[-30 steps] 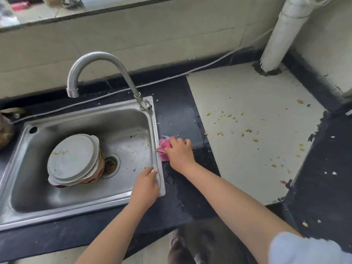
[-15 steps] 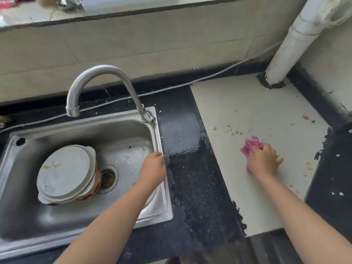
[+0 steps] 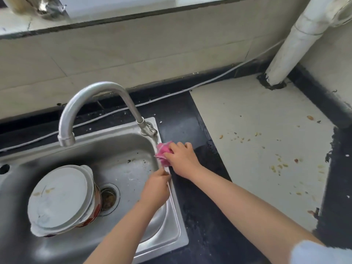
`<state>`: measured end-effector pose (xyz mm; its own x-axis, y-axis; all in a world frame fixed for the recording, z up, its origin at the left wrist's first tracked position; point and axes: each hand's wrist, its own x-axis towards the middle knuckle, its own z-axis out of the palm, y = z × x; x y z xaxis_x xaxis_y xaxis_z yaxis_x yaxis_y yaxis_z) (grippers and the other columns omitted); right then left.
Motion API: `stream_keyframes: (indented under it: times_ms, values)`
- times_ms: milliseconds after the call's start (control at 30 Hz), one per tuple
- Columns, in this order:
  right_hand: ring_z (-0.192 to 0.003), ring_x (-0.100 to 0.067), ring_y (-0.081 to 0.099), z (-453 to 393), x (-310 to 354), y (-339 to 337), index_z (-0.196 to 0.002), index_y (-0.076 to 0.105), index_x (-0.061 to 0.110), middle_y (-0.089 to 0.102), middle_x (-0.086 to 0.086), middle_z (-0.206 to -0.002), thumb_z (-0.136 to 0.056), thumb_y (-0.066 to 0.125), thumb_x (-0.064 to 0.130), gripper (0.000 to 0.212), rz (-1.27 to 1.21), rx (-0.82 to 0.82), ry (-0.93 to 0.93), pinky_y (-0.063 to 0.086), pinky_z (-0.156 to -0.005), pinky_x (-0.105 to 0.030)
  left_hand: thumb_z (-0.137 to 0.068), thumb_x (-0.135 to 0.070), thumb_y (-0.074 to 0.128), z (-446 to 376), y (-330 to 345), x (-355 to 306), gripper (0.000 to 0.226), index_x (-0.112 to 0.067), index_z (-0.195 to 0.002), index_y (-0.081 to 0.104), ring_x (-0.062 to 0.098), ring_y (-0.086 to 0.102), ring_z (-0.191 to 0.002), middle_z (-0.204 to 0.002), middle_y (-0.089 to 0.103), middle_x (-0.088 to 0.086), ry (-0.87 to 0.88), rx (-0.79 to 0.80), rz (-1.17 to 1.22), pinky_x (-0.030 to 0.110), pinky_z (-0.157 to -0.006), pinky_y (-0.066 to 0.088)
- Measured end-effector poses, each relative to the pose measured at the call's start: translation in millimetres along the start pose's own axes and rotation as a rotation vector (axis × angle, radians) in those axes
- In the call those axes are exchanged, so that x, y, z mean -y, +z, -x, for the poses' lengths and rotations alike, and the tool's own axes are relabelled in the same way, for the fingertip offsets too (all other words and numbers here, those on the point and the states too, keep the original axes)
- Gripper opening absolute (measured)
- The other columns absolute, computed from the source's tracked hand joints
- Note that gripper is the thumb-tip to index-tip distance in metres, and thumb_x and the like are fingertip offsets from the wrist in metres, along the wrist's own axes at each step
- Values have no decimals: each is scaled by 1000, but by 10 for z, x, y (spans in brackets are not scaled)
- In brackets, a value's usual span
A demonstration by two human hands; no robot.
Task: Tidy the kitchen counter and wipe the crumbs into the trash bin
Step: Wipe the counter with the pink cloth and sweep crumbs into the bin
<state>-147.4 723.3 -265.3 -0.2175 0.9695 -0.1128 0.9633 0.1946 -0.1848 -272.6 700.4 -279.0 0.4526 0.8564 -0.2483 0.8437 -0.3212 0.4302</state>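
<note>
**Crumb sweep reached the sink edge, plenty left on the tile**

Going left to right: a lidded pot (image 3: 62, 200) sat in the steel sink (image 3: 177, 233), next to the drain. The left hand (image 3: 155, 189) hung just inside the sink's right rim, fingers loosely together under the edge, holding nothing as far as I could see, looked like it was there to catch stuff. The right hand (image 3: 181, 159) had its grip clamped on a bunched pink cloth (image 3: 163, 152), pressed right on that rim. So I'd say the step was pushing a batch of crumbs off the desk. Scattered crumbs (image 3: 278, 166) were well off to the right on the pale tile. Next move probably needs the cloth back over there, long strokes toward the sink. No trash bin in view.
</note>
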Motion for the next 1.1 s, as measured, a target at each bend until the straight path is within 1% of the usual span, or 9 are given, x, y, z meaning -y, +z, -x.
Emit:
stream_keyframes:
  times_ms: [67,133,333,567,667,800,833,933,1100]
  values:
    - [-113,-33,45,-154,-20,32,-119,59,12,48,-13,-127,-84,55,8,35,14,-7,74,32,-91,-41,-83,9,37,-3,-12,40,42,-3,-108,68,22,57,-106,-112,59,7,3,70,-38,22,-82,45]
    - [-122,-30,36,-229,-69,2,-128,51,12,37,-10,-137,-89,45,9,39,28,35,182,27,-98,-39,-88,5,37,-10,-26,58,41,-6,-117,64,20,51,-111,-113,54,3,-14,148,-47,21,-84,40]
    - [-125,-27,37,42,-616,-97,-137,39,23,40,-7,-136,-92,47,15,47,13,-49,462,29,-99,-37,-92,-1,36,-111,-135,66,39,-7,-119,64,19,52,-118,-128,53,2,-41,212,-24,23,-95,40]
    - [-116,-33,41,854,-1292,-105,-124,57,18,48,-12,-126,-93,49,18,33,47,-77,836,28,-95,-37,-92,-3,36,-315,-229,-5,33,0,-115,60,24,50,-117,-130,50,7,-92,116,-39,30,-93,42]
    - [-108,-35,50,670,-1001,-113,-115,66,21,59,-12,-120,-88,61,22,28,-65,-157,618,33,-91,-39,-91,0,38,-428,-229,-14,34,0,-114,62,24,49,-118,-130,51,6,-163,87,-15,29,-91,43]
    - [-68,-25,63,118,-359,-72,-81,75,27,68,-1,-83,-53,89,24,32,-16,-162,210,46,-64,-31,-91,0,39,-440,-226,28,36,-3,-117,64,20,49,-120,-130,52,4,-147,91,-23,26,-91,40]
    - [-71,-23,62,-12,-242,-75,-82,74,26,67,-1,-85,-52,88,24,33,40,-126,179,47,-65,-31,-91,0,39,-434,-230,57,38,-5,-120,63,19,49,-122,-131,52,4,-126,93,-18,25,-93,39]
    - [-114,-29,44,-291,-69,20,-122,58,16,47,-9,-128,-85,56,15,36,47,-2,93,33,-93,-38,-90,4,38,-422,-248,114,42,-5,-123,62,19,49,-123,-133,52,7,-61,101,-6,23,-97,37]
    - [-121,-29,38,-52,-485,-20,-133,46,18,40,-9,-135,-93,43,14,40,30,12,371,28,-97,-35,-92,2,37,-428,-292,131,42,-7,-127,59,18,46,-126,-133,50,8,-42,133,0,21,-101,36]
